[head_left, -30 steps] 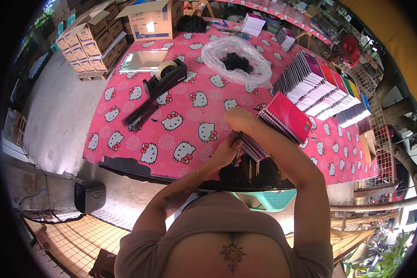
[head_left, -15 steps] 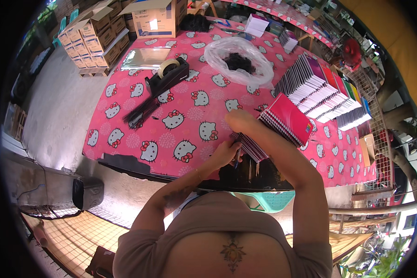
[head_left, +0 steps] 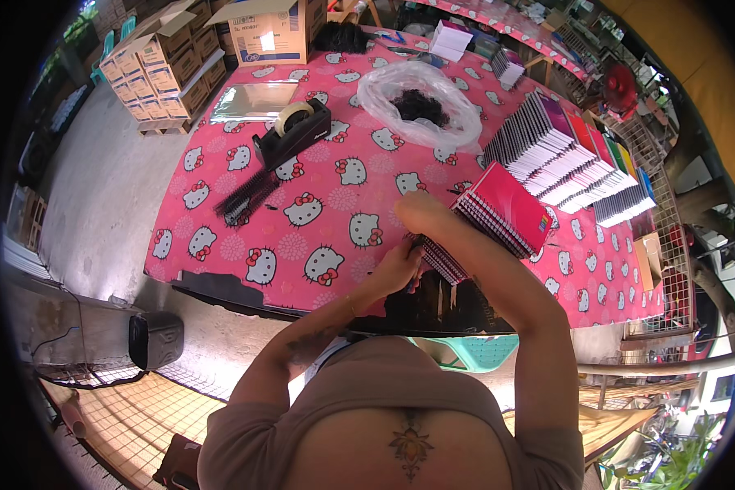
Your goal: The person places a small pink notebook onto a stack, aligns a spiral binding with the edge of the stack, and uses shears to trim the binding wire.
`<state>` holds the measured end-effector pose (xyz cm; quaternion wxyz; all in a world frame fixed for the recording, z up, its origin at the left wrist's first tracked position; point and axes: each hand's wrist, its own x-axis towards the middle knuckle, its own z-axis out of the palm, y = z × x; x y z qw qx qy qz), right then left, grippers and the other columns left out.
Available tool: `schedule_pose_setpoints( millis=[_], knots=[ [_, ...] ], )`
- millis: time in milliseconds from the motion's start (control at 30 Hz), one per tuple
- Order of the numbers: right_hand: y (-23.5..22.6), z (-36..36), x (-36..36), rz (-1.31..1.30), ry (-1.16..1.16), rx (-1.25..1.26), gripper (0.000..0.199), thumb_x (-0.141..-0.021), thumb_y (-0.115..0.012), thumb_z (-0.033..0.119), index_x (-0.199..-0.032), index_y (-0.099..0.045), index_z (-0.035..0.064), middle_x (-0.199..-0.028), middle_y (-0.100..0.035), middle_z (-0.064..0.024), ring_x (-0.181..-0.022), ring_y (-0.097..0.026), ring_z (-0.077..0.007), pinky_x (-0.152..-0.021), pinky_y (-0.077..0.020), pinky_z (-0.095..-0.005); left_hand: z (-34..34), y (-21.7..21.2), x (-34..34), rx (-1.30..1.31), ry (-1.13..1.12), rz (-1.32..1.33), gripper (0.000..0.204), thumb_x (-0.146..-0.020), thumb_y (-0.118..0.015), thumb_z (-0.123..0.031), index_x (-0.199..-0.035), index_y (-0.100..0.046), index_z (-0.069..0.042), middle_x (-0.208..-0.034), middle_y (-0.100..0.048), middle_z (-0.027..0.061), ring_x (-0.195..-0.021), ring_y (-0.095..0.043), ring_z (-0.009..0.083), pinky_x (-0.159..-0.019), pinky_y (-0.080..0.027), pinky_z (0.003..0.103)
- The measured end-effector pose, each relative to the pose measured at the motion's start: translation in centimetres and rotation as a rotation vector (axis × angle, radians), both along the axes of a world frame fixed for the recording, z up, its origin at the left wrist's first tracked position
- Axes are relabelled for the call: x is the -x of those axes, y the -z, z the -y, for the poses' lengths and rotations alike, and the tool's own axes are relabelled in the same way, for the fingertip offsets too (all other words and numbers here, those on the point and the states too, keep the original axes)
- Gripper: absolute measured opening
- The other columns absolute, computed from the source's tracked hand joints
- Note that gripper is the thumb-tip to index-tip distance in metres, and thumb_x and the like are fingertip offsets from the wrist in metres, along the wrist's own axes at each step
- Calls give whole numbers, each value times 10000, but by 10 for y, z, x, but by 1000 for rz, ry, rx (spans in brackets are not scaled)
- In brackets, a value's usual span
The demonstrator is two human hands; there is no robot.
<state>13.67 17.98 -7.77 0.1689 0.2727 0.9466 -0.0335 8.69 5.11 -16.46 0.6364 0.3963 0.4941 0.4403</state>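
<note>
At the table's near edge, a spiral notebook (head_left: 444,260) lies with its coil edge toward me, partly under my right forearm. My left hand (head_left: 400,268) is closed at the left end of that coil. A small dark thing shows at its fingers, too hidden to name. My right hand (head_left: 420,212) is bent inward and curled just beyond the notebook's left end; its fingertips and anything in them are out of sight. Right beside my forearm sits a stack of red spiral notebooks (head_left: 510,208), coils facing left.
Stacked notebooks (head_left: 539,155) line the right side. A plastic bag of black coils (head_left: 420,106) lies mid-table. Left of it are a tape dispenser (head_left: 294,135), a bundle of black coils (head_left: 249,198) and a clear sheet pack (head_left: 253,102). Cartons (head_left: 167,69) stand far left; a green stool (head_left: 474,353) is under the edge.
My left hand has turned and shifted slightly at the coil's end. My right hand stays curled in nearly the same place, and the notebooks have not visibly moved.
</note>
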Motion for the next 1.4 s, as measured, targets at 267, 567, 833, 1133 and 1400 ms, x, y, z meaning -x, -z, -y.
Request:
schedule_pose_setpoints(
  millis=[267,567,833,1133,1400],
  knots=[
    [9,-1,2,-3,16,6,157,-775,-652,28,-909,-724,-8,-918,-710,-230,-898,-707,-385,-744,-581,-466,6,9,-2,122,-22,81,302,-1018,-465,-249,-1108,-544,29,-837,-659,124,-671,-711,242,-504,-590,366],
    [10,-1,2,24,9,0,135,-772,-647,11,-889,-710,-17,-918,-709,-235,-894,-707,-387,-744,-579,-470,-2,15,-6,38,-36,28,297,-1035,-460,-261,-1125,-511,16,-724,-580,91,-620,-661,209,-469,-549,342],
    [25,-5,-2,-29,76,51,157,-783,-637,26,-917,-708,-14,-897,-705,-237,-876,-709,-389,-722,-580,-466,9,3,-6,125,-23,45,301,-1033,-465,-265,-1177,-515,-6,-718,-586,91,-653,-678,210,-518,-562,338],
    [24,-4,3,-9,26,19,201,-793,-620,46,-976,-685,-9,-909,-704,-224,-843,-706,-392,-718,-576,-474,-1,22,-4,70,-17,63,318,-1030,-464,-271,-1159,-511,15,-708,-578,83,-638,-665,203,-491,-558,351],
    [33,-6,0,-7,10,27,189,-785,-621,49,-956,-685,-4,-872,-704,-219,-834,-704,-390,-704,-571,-480,10,30,-8,99,-33,76,299,-1027,-468,-267,-1189,-511,-19,-773,-601,83,-634,-662,200,-490,-555,335]
  ],
)
